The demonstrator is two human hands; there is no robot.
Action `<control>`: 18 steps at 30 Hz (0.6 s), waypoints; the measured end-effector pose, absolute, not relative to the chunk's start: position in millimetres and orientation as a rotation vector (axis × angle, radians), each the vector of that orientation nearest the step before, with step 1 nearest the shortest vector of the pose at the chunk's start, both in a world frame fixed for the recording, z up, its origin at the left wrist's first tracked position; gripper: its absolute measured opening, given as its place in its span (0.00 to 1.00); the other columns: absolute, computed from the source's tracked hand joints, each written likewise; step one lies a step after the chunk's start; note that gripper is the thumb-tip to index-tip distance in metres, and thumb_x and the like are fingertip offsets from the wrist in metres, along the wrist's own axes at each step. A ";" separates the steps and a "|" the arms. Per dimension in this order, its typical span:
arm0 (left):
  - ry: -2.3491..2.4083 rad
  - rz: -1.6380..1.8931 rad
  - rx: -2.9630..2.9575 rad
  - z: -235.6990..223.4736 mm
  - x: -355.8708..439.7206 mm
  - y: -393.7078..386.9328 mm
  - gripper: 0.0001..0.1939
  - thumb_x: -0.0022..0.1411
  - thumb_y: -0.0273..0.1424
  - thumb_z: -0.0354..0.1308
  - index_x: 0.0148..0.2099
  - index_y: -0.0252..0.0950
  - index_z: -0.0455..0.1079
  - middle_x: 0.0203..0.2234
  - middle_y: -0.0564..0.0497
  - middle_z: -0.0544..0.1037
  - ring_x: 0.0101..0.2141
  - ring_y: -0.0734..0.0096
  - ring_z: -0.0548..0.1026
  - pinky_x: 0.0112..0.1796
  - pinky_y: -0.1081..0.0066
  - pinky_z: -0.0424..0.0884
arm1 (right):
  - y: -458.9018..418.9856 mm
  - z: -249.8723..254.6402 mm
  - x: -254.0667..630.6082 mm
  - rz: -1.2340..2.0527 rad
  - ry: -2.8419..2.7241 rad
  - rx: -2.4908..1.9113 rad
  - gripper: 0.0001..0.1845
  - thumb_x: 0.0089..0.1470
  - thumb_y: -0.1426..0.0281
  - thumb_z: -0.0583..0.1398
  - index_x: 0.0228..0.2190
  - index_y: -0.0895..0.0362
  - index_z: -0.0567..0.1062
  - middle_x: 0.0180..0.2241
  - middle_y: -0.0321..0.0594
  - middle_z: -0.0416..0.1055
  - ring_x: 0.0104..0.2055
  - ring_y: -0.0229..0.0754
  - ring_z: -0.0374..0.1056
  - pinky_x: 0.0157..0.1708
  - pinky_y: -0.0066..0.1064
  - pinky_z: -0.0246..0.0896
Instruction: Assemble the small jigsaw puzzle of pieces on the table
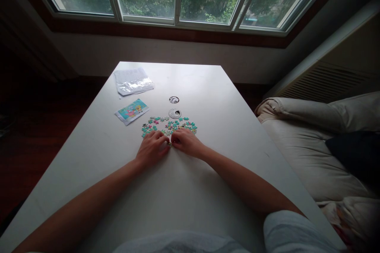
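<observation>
Holds left hand (152,145) and right hand (187,141) close together over the white counter (202,91), at the near edge of scattered puzzle pieces (170,125). Has a small piece (170,144) between them; cannot tell either grip, clamped on it or apart.

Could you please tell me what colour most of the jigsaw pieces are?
Most jigsaw pieces look teal-green, as the head view shows.

The left forearm (92,199) slants in from the lower left and the right forearm (246,184) from the lower right, bringing the left hand (152,144) and right hand (187,141) close together, backs upward, fingers (175,139) bent and fingertips just apart.
</observation>
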State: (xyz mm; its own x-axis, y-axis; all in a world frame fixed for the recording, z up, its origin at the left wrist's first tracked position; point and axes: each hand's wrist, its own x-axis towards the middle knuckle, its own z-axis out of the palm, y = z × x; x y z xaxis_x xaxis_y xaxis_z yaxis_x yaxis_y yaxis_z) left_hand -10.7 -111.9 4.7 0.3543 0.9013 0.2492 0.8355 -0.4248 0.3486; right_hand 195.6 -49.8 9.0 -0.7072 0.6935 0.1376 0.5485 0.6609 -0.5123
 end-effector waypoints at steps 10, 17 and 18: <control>1.578 0.633 2.454 1.8 -10.4 -112.0 0.07 0.64 0.33 0.61 0.46 0.44 0.75 0.41 0.48 0.75 0.45 0.58 0.70 0.48 0.57 0.66 | -48.5 10.7 197.3 0.628 -2.588 -0.967 0.02 0.57 0.69 0.65 0.32 0.55 0.77 0.33 0.37 0.74 0.40 0.41 0.65 0.43 0.31 0.52; 1.588 0.628 2.462 1.6 -13.4 -111.9 0.07 0.65 0.35 0.62 0.45 0.43 0.75 0.41 0.49 0.75 0.45 0.59 0.70 0.49 0.58 0.66 | -42.9 10.3 200.7 0.638 -2.540 -0.969 0.04 0.57 0.73 0.62 0.32 0.55 0.78 0.30 0.36 0.73 0.37 0.40 0.64 0.42 0.31 0.52; 1.585 0.630 2.466 1.5 -14.9 -111.9 0.07 0.65 0.35 0.62 0.45 0.43 0.75 0.41 0.49 0.75 0.45 0.59 0.70 0.49 0.58 0.66 | -41.1 9.9 201.6 0.633 -2.525 -0.984 0.04 0.56 0.74 0.62 0.32 0.55 0.78 0.30 0.36 0.73 0.36 0.40 0.64 0.42 0.31 0.52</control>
State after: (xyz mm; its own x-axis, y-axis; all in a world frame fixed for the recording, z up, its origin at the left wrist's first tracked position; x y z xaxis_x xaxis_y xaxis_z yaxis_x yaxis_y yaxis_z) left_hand -14.9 -111.9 1.5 0.3559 0.8952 0.2682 0.8352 -0.4334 0.3385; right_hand 201.6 -41.1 9.9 -0.6945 0.7008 0.1629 0.5412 0.6581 -0.5235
